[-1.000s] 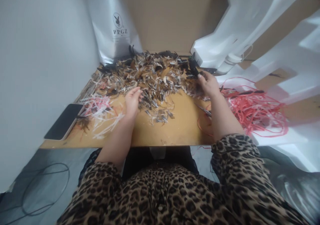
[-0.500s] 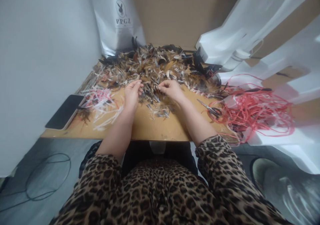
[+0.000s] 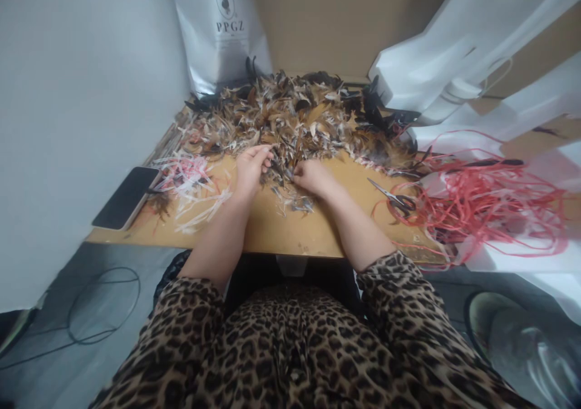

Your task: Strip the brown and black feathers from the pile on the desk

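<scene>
A large heap of brown, black and pale feathers covers the back of the wooden table. My left hand is at the heap's front edge, thumb and forefinger pinched on what looks like a dark feather. To its right, my right hand is lower, with its fingers curled together and fingertips among the front feathers. What those right fingertips hold, if anything, is hidden. Small loose feathers lie on the tabletop between my forearms.
Left of my hands lie white and pink strips and a dark-screened phone. Scissors rest on the right, beside a tangle of red plastic string. Behind the feathers stands a white printed bag.
My right hand has moved down, nearer the tabletop, with its fingers more curled. My left hand stays pinched at the heap's edge. The whole view has shifted slightly.
</scene>
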The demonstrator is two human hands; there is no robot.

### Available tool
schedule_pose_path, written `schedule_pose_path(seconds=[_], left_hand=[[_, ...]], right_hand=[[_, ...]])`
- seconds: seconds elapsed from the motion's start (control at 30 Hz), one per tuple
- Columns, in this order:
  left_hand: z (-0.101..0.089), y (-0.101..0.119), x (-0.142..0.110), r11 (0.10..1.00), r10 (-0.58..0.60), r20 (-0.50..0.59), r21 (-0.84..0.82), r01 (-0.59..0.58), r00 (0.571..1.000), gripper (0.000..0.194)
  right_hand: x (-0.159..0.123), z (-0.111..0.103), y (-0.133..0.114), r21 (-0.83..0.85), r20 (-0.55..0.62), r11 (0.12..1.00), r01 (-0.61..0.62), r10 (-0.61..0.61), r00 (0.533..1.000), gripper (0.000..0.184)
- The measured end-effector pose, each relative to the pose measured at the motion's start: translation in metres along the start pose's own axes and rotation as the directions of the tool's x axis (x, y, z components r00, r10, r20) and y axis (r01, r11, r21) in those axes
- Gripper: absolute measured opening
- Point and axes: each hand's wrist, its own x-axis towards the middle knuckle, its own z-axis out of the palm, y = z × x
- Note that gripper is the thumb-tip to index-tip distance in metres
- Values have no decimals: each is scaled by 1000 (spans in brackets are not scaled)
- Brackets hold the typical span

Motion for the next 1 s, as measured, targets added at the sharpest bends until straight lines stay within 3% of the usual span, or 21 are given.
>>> schedule_pose_path(seconds=[0.13, 0.27, 0.33, 0.43, 0.53, 0.63, 0.83, 1.0], left_hand=[[0, -2, -1, 999, -8, 30, -31, 9, 1000, 19], [0, -2, -2, 999, -19, 50, -27, 20, 999, 20], [1, -1, -3, 999, -30, 67, -21, 32, 997, 20], [2, -1, -5, 998, -62, 123, 7, 61, 991, 21], [4, -2, -8, 990, -130, 209, 72, 117, 969, 24], [7, -4, -11, 980, -184, 280, 120, 156, 942, 28], [11, -5, -13, 974, -221, 301, 110, 196, 928, 33], [12, -6, -12, 973, -229, 307, 83, 213, 924, 33]], right_hand=[[2, 3, -2, -9, 2, 998, -63, 63, 998, 10], [1, -2, 9, 306, -3, 946, -108, 114, 993, 6], [1, -5, 15, 549, 15, 822, -153, 173, 985, 5], [2, -7, 17, 835, 87, 520, -180, 198, 976, 11], [4, -5, 14, 959, 118, 242, -146, 126, 985, 23], [6, 1, 7, 988, 108, 98, -116, 79, 991, 30], [10, 18, 1, 996, 15, 84, -24, 113, 993, 31], [12, 26, 1, 996, 5, 88, -17, 135, 991, 31]])
